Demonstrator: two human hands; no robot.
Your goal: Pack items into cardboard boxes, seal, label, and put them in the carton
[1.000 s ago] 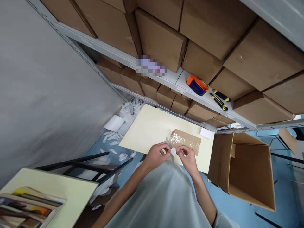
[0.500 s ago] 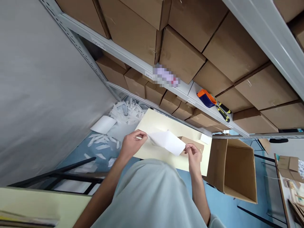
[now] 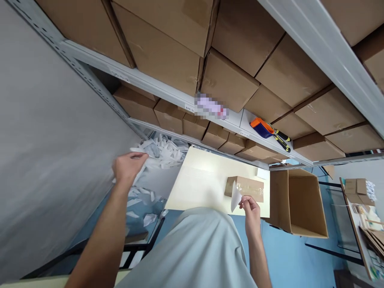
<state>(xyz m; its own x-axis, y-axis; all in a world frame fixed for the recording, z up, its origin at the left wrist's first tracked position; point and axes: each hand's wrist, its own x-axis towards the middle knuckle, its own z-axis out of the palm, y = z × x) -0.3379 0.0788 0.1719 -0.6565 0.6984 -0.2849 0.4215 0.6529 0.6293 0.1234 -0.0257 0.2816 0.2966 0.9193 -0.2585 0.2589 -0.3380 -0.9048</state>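
Left of the table [image 3: 195,184], the left hand [image 3: 129,168] is stretched out above a heap of white paper scraps [image 3: 163,150] on the floor. Its fingers are loosely curled with a white strip at their tips, but I cannot tell whether it grips that strip or only hovers over the heap.

On the table's right part lies a small box [image 3: 246,188], shut and taped over with clear tape. At the table's near edge, just in front of the box, the right hand [image 3: 251,210] pinches a white label [image 3: 235,197] by its lower corner between thumb and forefinger. The label stands up and curls, clear of the box. It looks thin, very light and limp, easily creased, and probably tacky on one face, so a corner or edge hold is safest.

Right of the table an open carton [image 3: 300,208] stands tilted. What shows of its inside is bare cardboard. Beyond the table, the shelf [image 3: 168,90] carries closed cartons and a tape gun [image 3: 261,127].
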